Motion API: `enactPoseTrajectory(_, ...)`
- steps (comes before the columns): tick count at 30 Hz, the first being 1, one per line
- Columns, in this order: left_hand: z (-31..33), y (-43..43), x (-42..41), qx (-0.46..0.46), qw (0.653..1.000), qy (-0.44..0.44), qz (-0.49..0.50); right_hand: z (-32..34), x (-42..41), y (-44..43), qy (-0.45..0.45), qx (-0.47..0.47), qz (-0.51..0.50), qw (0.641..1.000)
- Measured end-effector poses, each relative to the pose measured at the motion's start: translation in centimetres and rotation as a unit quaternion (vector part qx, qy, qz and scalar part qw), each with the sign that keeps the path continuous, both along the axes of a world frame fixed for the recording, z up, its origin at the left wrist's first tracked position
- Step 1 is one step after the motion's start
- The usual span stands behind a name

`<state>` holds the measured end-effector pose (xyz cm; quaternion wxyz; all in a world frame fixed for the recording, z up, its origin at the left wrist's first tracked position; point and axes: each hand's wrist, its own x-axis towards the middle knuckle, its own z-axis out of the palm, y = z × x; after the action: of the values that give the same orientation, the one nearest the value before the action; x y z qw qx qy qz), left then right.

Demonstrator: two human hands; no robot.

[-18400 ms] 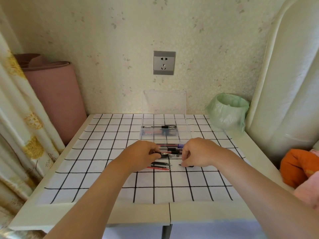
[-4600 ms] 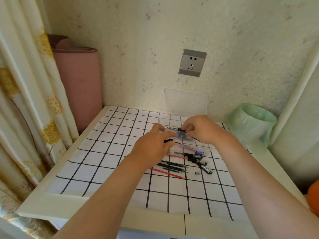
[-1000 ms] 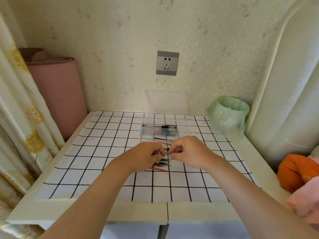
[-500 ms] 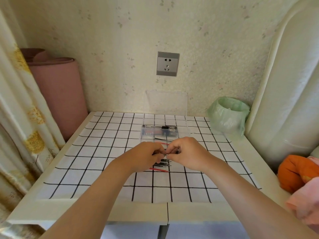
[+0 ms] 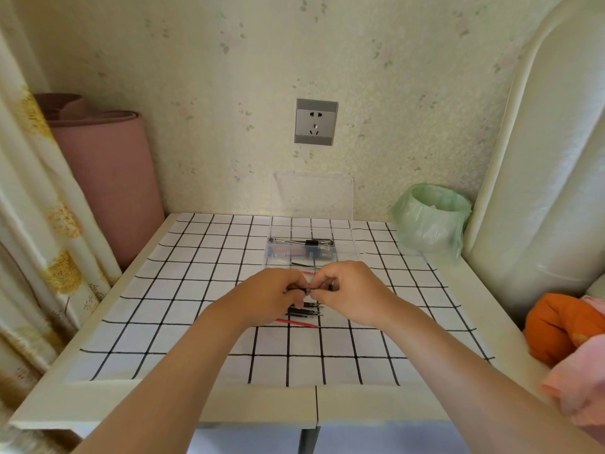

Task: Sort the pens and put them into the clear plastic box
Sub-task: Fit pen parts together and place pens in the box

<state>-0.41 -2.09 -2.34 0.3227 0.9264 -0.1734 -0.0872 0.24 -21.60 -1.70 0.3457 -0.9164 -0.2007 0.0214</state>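
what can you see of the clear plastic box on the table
The clear plastic box is a shallow, see-through rectangular tray resting flat on the grid-patterned cloth, toward the wall, just beyond both hands. Its lid stands open and upright behind it, against the wall. Inside lie a few pens, dark and silvery, lengthwise along the far side. Neither hand touches it.

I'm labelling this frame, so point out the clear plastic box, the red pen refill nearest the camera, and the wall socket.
clear plastic box (image 5: 301, 256): head view, front wall.
red pen refill (image 5: 296, 323): head view, mid-shaft.
wall socket (image 5: 315, 122): head view, centre of faceplate.
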Motion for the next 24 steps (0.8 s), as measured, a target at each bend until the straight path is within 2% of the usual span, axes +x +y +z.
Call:
enactPoseTrajectory(7, 0.21, -0.09, -0.18, -0.006, 1.000, -0.021, 0.019, 0.01, 0.03, -0.18, -0.010, 0.001, -0.021, 1.000)
enactPoseTrajectory(15, 0.50, -0.23, -0.34, 0.005, 0.999, -0.044, 0.000, 0.20, 0.01, -0.60, 0.033, -0.036, 0.007, 0.999)
enactPoseTrajectory(20, 0.40, -0.24, -0.24, 0.021, 0.999, -0.051, 0.001, 0.46, -0.07, -0.62, 0.002, -0.024, -0.005, 1.000)
enactPoseTrajectory(24, 0.39, -0.14, -0.26, 0.023, 0.998, -0.054, -0.003, 0.44, 0.00, -0.60, 0.022, -0.048, 0.009, 0.999)
